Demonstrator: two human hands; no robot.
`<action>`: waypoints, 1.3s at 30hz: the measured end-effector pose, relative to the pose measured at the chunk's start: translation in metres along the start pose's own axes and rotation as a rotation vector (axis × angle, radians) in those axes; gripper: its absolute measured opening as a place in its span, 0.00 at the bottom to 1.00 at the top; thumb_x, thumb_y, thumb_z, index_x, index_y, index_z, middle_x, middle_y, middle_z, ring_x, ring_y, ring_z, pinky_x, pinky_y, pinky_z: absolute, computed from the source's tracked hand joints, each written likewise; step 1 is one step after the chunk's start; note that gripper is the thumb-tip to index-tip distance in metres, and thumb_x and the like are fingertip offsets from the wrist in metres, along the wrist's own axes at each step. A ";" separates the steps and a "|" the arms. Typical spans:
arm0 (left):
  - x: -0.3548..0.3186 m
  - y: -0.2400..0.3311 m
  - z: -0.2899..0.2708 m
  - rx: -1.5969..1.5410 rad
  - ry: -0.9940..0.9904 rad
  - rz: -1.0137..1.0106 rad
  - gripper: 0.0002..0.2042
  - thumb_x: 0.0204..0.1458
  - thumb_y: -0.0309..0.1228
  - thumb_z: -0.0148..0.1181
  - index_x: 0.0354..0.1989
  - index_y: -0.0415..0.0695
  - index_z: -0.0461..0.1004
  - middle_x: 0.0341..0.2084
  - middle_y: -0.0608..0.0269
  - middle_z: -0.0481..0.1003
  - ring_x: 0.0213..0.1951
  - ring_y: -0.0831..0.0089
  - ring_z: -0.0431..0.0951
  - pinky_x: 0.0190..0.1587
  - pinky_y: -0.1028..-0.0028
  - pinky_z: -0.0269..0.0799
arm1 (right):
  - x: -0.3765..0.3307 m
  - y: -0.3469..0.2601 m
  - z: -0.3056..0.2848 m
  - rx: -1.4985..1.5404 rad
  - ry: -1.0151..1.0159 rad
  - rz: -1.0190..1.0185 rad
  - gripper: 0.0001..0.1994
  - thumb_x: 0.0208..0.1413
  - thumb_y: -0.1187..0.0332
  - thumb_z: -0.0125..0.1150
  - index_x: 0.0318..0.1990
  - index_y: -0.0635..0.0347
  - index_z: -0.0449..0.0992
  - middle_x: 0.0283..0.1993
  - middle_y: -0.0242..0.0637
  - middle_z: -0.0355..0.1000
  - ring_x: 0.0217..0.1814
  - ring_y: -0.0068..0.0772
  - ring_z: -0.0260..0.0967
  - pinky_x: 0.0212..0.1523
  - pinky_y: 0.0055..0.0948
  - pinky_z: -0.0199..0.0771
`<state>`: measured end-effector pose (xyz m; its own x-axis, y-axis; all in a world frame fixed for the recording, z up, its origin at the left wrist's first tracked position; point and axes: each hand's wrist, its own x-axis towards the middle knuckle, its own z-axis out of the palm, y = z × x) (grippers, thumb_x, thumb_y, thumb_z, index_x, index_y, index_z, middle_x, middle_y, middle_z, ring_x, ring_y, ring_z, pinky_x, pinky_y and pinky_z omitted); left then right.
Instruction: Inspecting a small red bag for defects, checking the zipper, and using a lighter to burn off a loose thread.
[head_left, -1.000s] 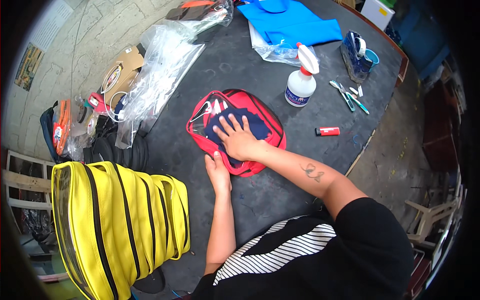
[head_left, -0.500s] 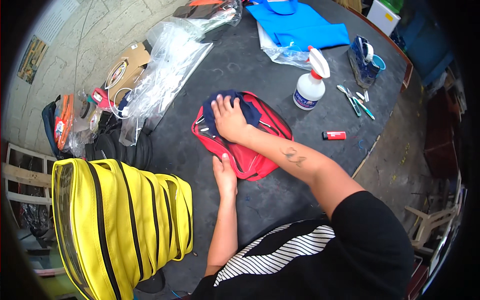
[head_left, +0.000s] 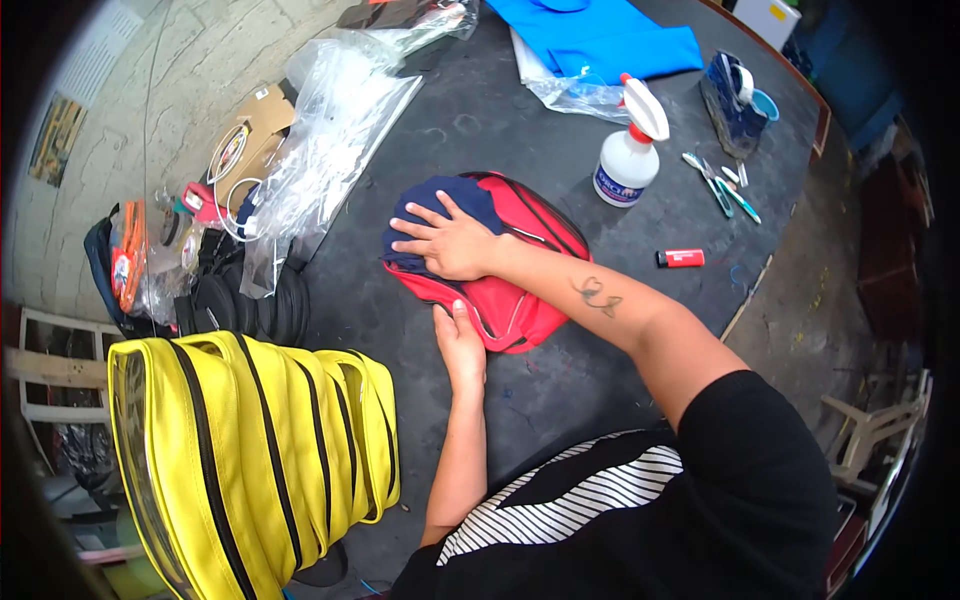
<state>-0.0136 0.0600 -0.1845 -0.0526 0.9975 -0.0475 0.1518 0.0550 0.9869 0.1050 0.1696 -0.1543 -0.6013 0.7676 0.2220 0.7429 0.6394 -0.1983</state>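
Note:
A red pouch-like bag [head_left: 532,322] with black zips and trim lies on the dark table in front of me. A navy cloth [head_left: 474,200] is spread over its far left part. My right hand [head_left: 452,243] lies flat on the cloth with its fingers spread, pressing it against the bag. At the bag's near edge, my left hand [head_left: 462,345] has its thumb on top; the other fingers are partly hidden and appear to be under the edge, gripping it.
Yellow bags [head_left: 265,440] with black zips stand in a row at the near left. Right of the red bag are a spray bottle [head_left: 627,165], a red lighter [head_left: 681,258] and small cutting tools [head_left: 722,190]. Clear plastic [head_left: 325,130] and a blue bag [head_left: 610,40] lie farther back.
My right hand has shifted slightly down and left, its fingers now spread wider. The navy cloth is flatter and covers more of the bag's left end. The left hand keeps to the near edge.

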 end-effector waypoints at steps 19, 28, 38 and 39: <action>-0.008 0.012 -0.006 -0.293 0.012 -0.098 0.11 0.62 0.33 0.45 0.45 0.37 0.65 0.39 0.54 0.73 0.42 0.67 0.73 0.46 0.66 0.70 | -0.122 -0.023 -0.037 -0.042 0.314 0.325 0.17 0.51 0.70 0.47 0.49 0.61 0.72 0.52 0.40 0.69 0.55 0.39 0.63 0.51 0.35 0.61; -0.019 0.096 -0.024 -0.734 -0.423 -0.137 0.15 0.62 0.39 0.46 0.53 0.45 0.62 0.41 0.59 0.74 0.38 0.71 0.77 0.42 0.70 0.75 | -0.210 -0.012 -0.100 0.196 1.086 0.755 0.17 0.50 0.83 0.50 0.48 0.65 0.70 0.47 0.45 0.71 0.47 0.43 0.69 0.50 0.34 0.67; -0.015 0.133 -0.018 -1.033 -0.487 0.124 0.10 0.61 0.36 0.49 0.47 0.47 0.65 0.32 0.63 0.72 0.33 0.75 0.72 0.33 0.78 0.70 | -0.203 -0.028 -0.133 1.193 0.984 0.491 0.21 0.64 0.55 0.46 0.42 0.67 0.76 0.44 0.40 0.73 0.48 0.31 0.67 0.54 0.30 0.61; -0.017 0.140 -0.018 -0.989 -0.470 0.061 0.11 0.60 0.37 0.50 0.47 0.47 0.66 0.33 0.63 0.73 0.35 0.76 0.73 0.34 0.79 0.71 | -0.193 -0.038 -0.144 1.399 0.903 0.385 0.25 0.66 0.53 0.39 0.41 0.70 0.74 0.41 0.38 0.74 0.43 0.25 0.70 0.51 0.27 0.65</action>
<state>-0.0094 0.0502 -0.0432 0.3417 0.9263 0.1587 -0.7288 0.1546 0.6670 0.2353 -0.0093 -0.0520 0.2481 0.9223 0.2964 -0.3064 0.3649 -0.8792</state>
